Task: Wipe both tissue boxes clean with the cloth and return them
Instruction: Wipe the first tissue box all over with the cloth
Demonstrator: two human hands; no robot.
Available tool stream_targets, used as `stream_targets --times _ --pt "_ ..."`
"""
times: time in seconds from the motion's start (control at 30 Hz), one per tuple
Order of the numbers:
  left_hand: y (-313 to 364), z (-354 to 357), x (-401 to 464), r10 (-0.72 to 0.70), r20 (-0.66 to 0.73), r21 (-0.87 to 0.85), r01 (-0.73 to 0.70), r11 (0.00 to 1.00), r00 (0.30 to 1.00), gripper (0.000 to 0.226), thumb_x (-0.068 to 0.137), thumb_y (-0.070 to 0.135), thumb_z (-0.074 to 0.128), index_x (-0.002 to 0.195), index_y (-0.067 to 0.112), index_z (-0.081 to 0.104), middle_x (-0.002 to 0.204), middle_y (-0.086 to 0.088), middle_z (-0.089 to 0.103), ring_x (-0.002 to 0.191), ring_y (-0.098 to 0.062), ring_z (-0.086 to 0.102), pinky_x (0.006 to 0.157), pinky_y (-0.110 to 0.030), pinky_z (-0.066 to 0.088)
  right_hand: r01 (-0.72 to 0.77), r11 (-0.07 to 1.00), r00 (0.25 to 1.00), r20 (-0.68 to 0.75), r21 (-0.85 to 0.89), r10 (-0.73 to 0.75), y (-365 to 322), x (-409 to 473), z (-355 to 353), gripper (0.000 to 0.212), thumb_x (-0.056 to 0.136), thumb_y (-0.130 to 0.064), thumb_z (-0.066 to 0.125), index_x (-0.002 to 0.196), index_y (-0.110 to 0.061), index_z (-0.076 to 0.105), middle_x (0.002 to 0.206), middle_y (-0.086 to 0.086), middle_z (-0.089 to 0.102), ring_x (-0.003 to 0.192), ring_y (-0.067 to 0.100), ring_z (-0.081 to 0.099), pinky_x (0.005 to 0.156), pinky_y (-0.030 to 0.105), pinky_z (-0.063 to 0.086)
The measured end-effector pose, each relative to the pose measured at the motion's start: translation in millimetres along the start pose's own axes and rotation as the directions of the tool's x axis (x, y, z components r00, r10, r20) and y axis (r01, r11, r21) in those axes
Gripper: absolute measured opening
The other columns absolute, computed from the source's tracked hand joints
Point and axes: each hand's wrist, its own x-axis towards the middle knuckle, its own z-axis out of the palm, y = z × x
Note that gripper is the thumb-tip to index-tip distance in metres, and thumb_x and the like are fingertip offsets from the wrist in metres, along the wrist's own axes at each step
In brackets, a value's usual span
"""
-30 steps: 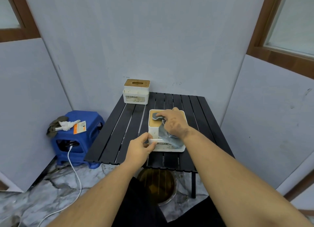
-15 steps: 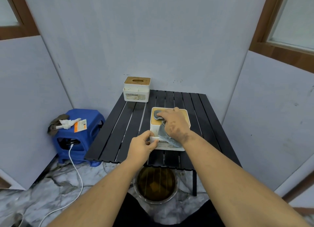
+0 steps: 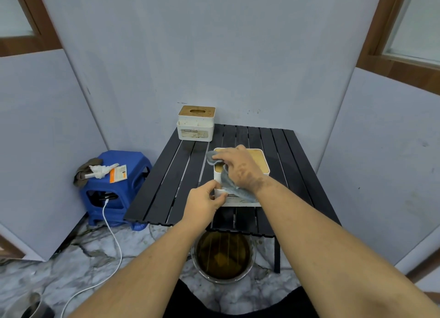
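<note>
A grey cloth [image 3: 215,158] is pressed onto the near tissue box [image 3: 258,159] by the right hand [image 3: 239,170]; its corner is pinched by the left hand [image 3: 204,202]. A second tissue box [image 3: 195,123] is seen behind on the black table [image 3: 292,155].

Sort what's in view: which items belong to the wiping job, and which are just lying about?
Job items:
- near tissue box, steadied by the left hand
- grey cloth, pressed on its lid by the right hand
- far tissue box, at the table's back corner

Lying about:
- blue stool with rag, bottle and packet
- white cable
- bowl under the black table
</note>
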Motion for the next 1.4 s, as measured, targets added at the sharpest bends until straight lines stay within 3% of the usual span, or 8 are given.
stream_targets --times 0.23,0.4,0.5,0.7,0.9,1.1,1.2,1.4 --pt "0.1 1.9 -0.3 -0.044 -0.006 0.002 0.044 0.999 0.999 0.020 0.092 0.029 0.074 0.078 0.026 0.060 0.084 0.003 0.071 0.077 -0.014 0.070 0.060 -0.033 0.058 -0.399 0.899 0.916 -0.128 -0.178 0.381 20.4 1.0 -13.5 0.030 0.095 -0.017 0.048 0.116 -0.032 0.064 0.097 0.001 0.063 0.089 0.020 0.040 0.073 0.029 0.039" --pt "2.3 0.0 -3.1 0.019 -0.005 -0.015 -0.019 1.000 1.000 0.017 0.091 0.028 0.074 0.079 0.024 0.063 0.062 0.003 0.048 0.055 -0.008 0.040 0.053 -0.022 0.029 -0.109 0.992 0.989 0.094 -0.067 0.115 -19.6 6.4 -4.4 0.029 0.096 -0.010 0.046 0.109 -0.029 0.064 0.098 -0.003 0.062 0.091 0.017 0.053 0.090 0.036 0.041" --pt "0.6 -0.6 -0.7 0.009 -0.001 0.006 -0.009 1.000 1.000 0.017 0.090 0.031 0.074 0.081 0.022 0.063 0.065 -0.002 0.051 0.058 -0.010 0.042 0.056 -0.027 0.033 -0.080 0.996 0.992 0.104 0.039 0.076 -13.3 1.4 -10.4 0.031 0.097 -0.004 0.044 0.116 -0.010 0.069 0.104 0.009 0.061 0.096 0.018 0.053 0.099 0.040 0.040" --pt "-2.5 4.4 1.9 -0.069 0.016 -0.020 0.069 0.997 0.997 0.020 0.090 0.033 0.074 0.078 0.025 0.060 0.083 -0.004 0.071 0.073 -0.022 0.065 0.059 -0.034 0.049 -0.303 0.953 0.944 -0.133 0.014 0.302 27.0 -28.0 -23.4 0.034 0.095 0.001 0.046 0.114 -0.011 0.072 0.097 0.006 0.068 0.103 0.028 0.051 0.093 0.032 0.043" --pt "-0.6 8.7 -0.8 -0.047 0.006 -0.047 0.047 0.998 0.999 0.021 0.088 0.031 0.075 0.077 0.023 0.059 0.072 -0.010 0.064 0.062 -0.021 0.056 0.056 -0.032 0.039 -0.033 0.999 0.995 -0.096 0.039 0.036 -1.1 -43.8 2.4 0.036 0.079 0.003 0.064 0.109 -0.014 0.073 0.112 0.003 0.070 0.101 0.029 0.053 0.090 0.040 0.046" --pt "1.3 8.5 1.8 -0.060 -0.003 -0.008 0.060 0.998 0.998 0.021 0.088 0.032 0.077 0.077 0.026 0.060 0.081 -0.008 0.070 0.072 -0.030 0.067 0.058 -0.039 0.051 -0.115 0.992 0.993 -0.038 -0.050 0.113 20.8 -44.5 -22.6 0.035 0.079 -0.004 0.069 0.113 -0.014 0.072 0.111 0.004 0.069 0.110 0.026 0.050 0.097 0.038 0.043" --pt "2.1 8.6 1.1 -0.070 -0.009 -0.007 0.070 0.998 0.998 0.021 0.088 0.031 0.078 0.077 0.028 0.061 0.082 -0.003 0.072 0.075 -0.027 0.070 0.064 -0.046 0.057 -0.317 0.941 0.949 -0.045 -0.120 0.313 18.1 -33.5 -16.9 0.033 0.079 -0.008 0.067 0.110 -0.017 0.071 0.100 -0.002 0.060 0.105 0.025 0.055 0.094 0.035 0.047" --pt "8.0 5.0 -1.8 -0.022 0.000 -0.016 0.022 1.000 1.000 0.019 0.089 0.024 0.076 0.076 0.030 0.063 0.064 0.004 0.052 0.057 -0.010 0.045 0.055 -0.027 0.036 -0.104 0.995 0.991 0.078 -0.011 0.104 -16.4 -13.1 -2.7 0.026 0.086 -0.008 0.055 0.106 -0.005 0.072 0.110 0.014 0.065 0.085 -0.004 0.050 0.083 0.005 0.037"
